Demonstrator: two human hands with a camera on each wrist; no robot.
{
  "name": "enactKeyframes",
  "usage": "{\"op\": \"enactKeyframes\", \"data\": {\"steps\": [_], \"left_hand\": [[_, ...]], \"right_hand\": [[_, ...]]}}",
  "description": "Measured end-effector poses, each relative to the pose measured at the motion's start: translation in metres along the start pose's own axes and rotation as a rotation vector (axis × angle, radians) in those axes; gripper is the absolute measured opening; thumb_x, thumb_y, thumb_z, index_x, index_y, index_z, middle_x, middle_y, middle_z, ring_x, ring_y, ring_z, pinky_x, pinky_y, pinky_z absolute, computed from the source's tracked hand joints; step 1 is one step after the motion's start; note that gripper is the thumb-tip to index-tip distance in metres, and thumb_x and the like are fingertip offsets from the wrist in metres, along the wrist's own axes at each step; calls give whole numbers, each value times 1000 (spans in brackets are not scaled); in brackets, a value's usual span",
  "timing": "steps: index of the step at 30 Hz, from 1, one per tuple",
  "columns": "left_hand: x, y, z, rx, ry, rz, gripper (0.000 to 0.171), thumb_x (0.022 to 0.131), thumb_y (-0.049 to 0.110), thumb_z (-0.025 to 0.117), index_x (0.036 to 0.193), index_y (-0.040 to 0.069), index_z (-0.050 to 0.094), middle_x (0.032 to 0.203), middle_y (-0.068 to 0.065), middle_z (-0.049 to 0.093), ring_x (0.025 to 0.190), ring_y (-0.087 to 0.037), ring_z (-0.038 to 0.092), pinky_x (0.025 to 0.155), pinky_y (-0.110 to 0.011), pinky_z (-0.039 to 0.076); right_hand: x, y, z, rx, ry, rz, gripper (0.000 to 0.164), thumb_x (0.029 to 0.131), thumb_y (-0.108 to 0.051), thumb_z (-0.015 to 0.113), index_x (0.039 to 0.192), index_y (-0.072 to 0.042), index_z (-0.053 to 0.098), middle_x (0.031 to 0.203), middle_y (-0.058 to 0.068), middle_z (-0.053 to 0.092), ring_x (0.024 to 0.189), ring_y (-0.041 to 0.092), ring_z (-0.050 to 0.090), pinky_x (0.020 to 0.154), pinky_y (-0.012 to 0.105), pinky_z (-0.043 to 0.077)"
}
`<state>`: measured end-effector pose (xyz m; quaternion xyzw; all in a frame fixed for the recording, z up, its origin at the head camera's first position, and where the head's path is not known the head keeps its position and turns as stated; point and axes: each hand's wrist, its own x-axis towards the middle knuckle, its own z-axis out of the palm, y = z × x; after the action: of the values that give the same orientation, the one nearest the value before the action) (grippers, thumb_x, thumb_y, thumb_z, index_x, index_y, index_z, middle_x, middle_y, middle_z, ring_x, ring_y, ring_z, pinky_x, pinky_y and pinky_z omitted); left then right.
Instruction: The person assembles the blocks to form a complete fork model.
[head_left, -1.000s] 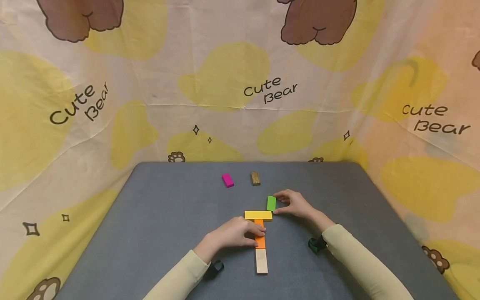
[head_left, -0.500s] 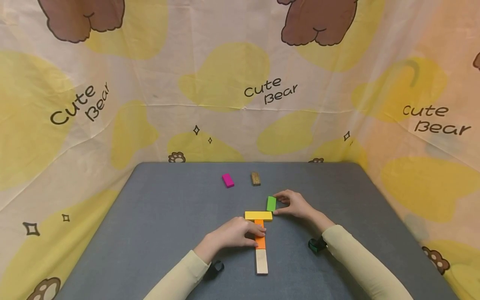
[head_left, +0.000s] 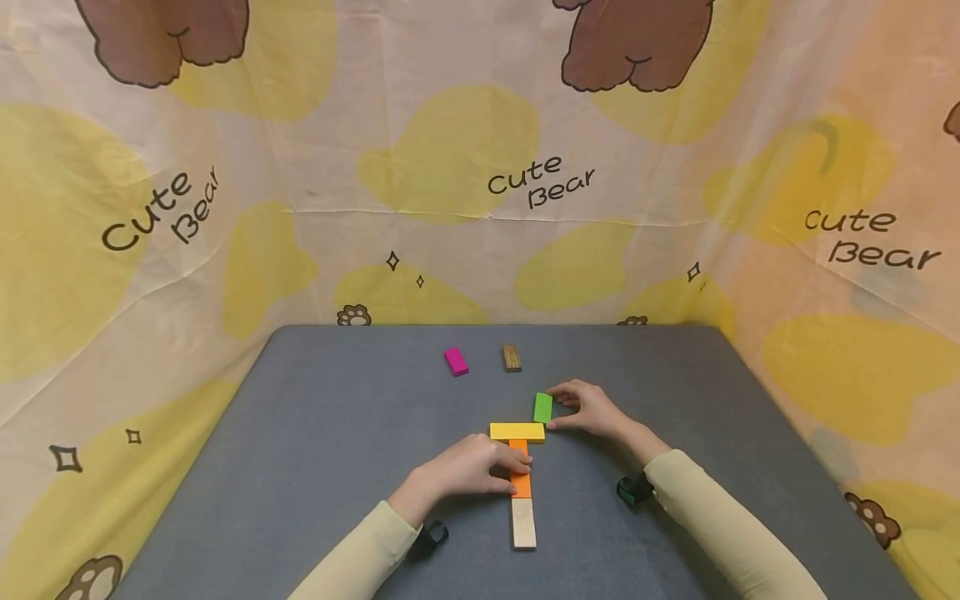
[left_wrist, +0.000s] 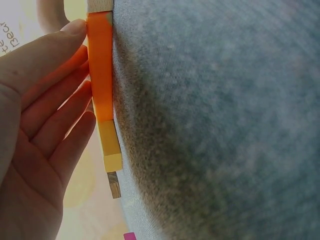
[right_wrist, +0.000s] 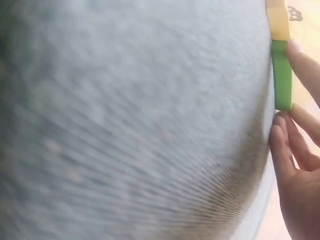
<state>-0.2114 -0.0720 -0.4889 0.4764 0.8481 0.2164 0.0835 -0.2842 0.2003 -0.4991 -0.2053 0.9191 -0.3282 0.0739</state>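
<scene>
In the head view an orange block (head_left: 520, 479) lies between a pale wooden block (head_left: 523, 523) and a crosswise yellow block (head_left: 517, 432), making a T shape. My left hand (head_left: 468, 463) rests on the orange block, its thumb and fairly straight fingertips touching the top face in the left wrist view. My right hand (head_left: 592, 410) pinches a green block (head_left: 543, 407) end to end between thumb and finger. That green block (right_wrist: 283, 75) stands against the far side of the yellow block (right_wrist: 278, 20), near its right end.
Beyond the T lie a magenta block (head_left: 456, 361) and a dark brown wood-grained block (head_left: 512, 357), apart from each other. All the blocks lie on a grey table (head_left: 337, 400). A printed curtain (head_left: 450, 167) hangs behind the table and along its sides.
</scene>
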Motion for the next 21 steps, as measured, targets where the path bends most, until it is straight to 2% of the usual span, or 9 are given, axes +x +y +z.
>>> {"op": "enactKeyframes", "data": {"steps": [9,21], "left_hand": [[-1,-1,-1,-6,-3,-5,35,87,34,70,121,24,69,125,13,67,115,3,62,94,-18,51],[-2,1,-2,-8,6,6,34,87,33,70,119,23,70,123,13,69,114,4,63,92,-14,50]], "right_hand": [[23,-7,-17,-14,-24,-67,61,79,-38,77,128,-5,60,124,13,66,109,27,66,93,41,55],[68,-23,-31,-32,-20,-33,65,79,-36,77,133,-5,56,132,14,62,119,31,62,100,45,51]]}}
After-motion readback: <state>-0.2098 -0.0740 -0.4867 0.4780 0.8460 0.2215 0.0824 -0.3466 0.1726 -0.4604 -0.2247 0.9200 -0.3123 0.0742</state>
